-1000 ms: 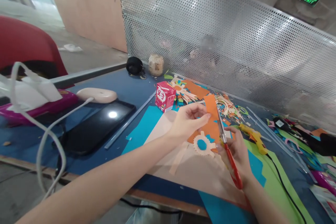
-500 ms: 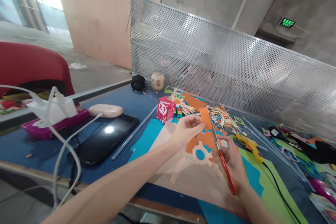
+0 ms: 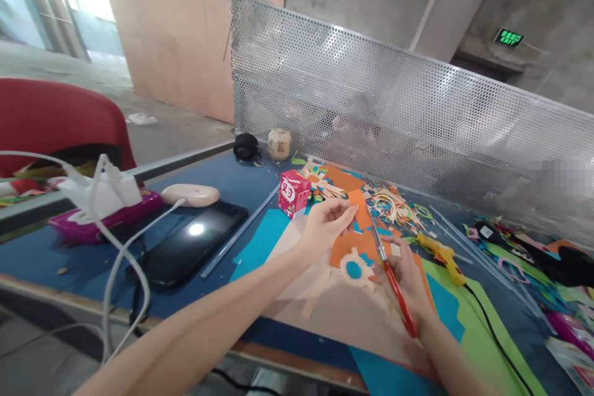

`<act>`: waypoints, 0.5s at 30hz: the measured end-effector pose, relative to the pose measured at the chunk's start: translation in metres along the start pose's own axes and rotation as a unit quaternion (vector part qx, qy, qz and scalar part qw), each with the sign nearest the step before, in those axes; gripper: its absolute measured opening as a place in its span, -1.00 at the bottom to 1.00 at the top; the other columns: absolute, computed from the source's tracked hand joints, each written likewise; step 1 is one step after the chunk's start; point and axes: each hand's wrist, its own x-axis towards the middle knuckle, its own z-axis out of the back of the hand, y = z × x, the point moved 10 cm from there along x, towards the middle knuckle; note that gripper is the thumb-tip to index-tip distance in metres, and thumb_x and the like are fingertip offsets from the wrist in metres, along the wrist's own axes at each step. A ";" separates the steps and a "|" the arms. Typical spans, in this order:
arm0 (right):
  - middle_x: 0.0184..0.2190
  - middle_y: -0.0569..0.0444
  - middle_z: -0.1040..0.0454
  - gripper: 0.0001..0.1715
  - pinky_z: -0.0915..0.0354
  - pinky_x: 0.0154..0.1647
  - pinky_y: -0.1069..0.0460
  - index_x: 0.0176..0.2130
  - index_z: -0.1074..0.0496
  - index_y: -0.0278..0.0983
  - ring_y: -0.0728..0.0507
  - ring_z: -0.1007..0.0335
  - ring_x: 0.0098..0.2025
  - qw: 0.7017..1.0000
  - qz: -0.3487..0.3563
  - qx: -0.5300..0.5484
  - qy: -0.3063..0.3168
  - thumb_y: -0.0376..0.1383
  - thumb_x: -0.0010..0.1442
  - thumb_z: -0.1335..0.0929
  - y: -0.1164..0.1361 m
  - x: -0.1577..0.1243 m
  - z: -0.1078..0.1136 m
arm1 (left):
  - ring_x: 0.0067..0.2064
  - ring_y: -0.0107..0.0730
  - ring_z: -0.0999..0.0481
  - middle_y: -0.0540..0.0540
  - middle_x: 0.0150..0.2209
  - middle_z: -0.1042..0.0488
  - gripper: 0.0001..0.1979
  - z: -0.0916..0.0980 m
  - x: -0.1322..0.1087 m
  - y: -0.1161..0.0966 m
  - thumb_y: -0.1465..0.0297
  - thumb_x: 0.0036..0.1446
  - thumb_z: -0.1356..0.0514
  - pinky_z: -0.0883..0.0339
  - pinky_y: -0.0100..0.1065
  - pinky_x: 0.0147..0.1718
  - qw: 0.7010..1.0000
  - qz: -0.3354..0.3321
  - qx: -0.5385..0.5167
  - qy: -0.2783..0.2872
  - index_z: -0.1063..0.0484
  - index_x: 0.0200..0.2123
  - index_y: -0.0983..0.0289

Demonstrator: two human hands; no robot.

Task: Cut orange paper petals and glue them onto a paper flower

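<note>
My left hand pinches an orange paper strip between thumb and fingertips, holding it up above the work sheets. In my right hand is a pair of scissors with red handles, its blades pointing up and away beside the strip's right edge. Whether the blades touch the paper is hard to tell. Below the hands, a peach paper ring with a toothed edge lies over blue and orange paper. A large pale peach sheet spreads under it.
A pink box stands beyond my left hand, with paper scraps heaped behind. To the right lies a yellow glue gun with a black cord. A black tablet and a purple power strip with white cables occupy the left.
The orange strip and my left hand have shifted slightly left, and the strip is tilted a little differently. My right hand still holds the scissors beside it.
</note>
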 end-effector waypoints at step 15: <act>-0.62 0.32 -0.17 -0.43 -0.02 -0.61 0.10 0.01 0.03 -0.14 0.02 -0.06 -0.65 1.000 0.000 0.010 0.023 -0.06 0.14 -0.30 0.001 0.000 -0.002 | -0.65 -0.60 -0.32 -0.05 -0.67 -0.37 -0.85 -0.001 -0.009 -0.016 0.34 -0.01 -0.19 -0.16 -0.51 -0.65 0.999 0.001 0.041 -0.022 -0.39 -0.55 0.28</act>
